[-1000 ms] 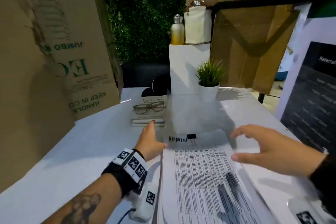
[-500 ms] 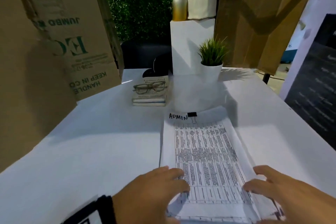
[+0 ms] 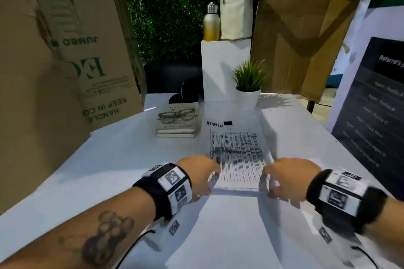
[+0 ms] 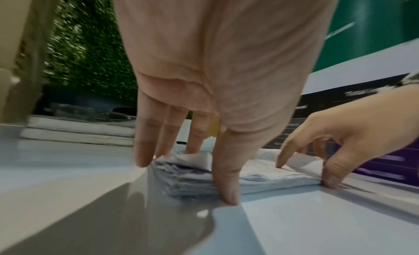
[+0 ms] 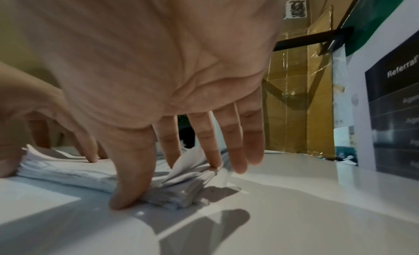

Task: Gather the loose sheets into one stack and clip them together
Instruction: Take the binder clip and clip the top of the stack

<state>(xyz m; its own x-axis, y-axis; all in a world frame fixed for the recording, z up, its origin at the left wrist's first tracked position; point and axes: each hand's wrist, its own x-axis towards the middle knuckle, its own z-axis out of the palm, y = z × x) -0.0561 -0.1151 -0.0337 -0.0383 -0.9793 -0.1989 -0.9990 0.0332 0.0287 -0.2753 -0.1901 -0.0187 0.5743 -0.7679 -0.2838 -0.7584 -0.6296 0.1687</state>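
A thick stack of printed sheets [image 3: 236, 155] lies lengthwise on the white table [image 3: 109, 159]. A black binder clip [image 3: 228, 123] sits at the stack's far edge beside a handwritten "ADMIN". My left hand [image 3: 196, 177] is at the near left corner, its thumb against the near edge and its straight fingers along the side [image 4: 192, 180]. My right hand [image 3: 288, 179] mirrors it at the near right corner. There its thumb presses the near edge while its fingers bend up a few top sheets [image 5: 192, 162]. The sheet edges look uneven at both corners.
Two books with glasses on top [image 3: 177, 122] lie left of the stack's far end, a black cap [image 3: 190, 91] behind them. A potted plant [image 3: 249, 85] and a white pedestal [image 3: 225, 67] stand at the back. A cardboard box [image 3: 65, 50] flanks the left, a dark sign [image 3: 371, 105] the right.
Both hands have come back from the stack's far end to its near corners and now press on the near edge. The stack and clip stay in place.
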